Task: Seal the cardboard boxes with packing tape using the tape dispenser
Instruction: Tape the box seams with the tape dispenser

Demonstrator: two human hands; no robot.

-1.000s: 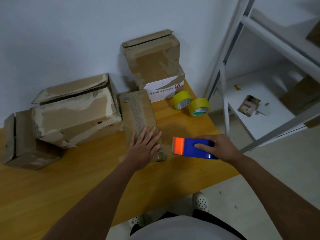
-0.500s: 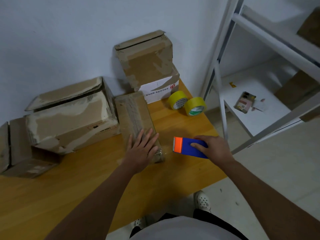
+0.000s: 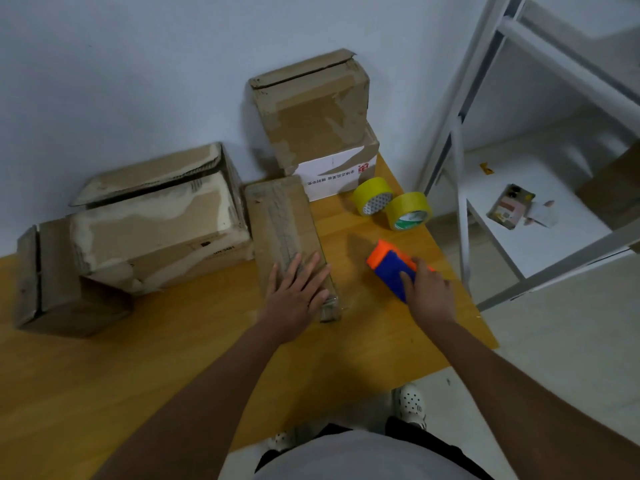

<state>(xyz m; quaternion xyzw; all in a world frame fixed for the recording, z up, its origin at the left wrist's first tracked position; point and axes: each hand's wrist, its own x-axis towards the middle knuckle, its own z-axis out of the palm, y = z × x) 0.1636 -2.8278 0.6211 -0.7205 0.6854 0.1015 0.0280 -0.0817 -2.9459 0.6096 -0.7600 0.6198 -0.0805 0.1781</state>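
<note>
A long flat cardboard box [image 3: 280,220] lies on the wooden table [image 3: 156,358], with a strip of clear tape along its top. My left hand [image 3: 296,294] rests flat on its near end, fingers spread. My right hand [image 3: 427,292] grips the blue tape dispenser [image 3: 393,273] with its orange front, held just right of the box and angled toward the back left. Its underside is hidden.
A large worn box [image 3: 156,223] and a smaller open box [image 3: 52,278] sit at the left. Two stacked boxes [image 3: 311,116] stand at the back against the wall. Two yellow tape rolls [image 3: 408,211] lie near the table's right edge. A white metal shelf [image 3: 526,209] stands at the right.
My right hand has turned the dispenser so that its orange end points up and away instead of to the left. My left hand stays pressed on the box.
</note>
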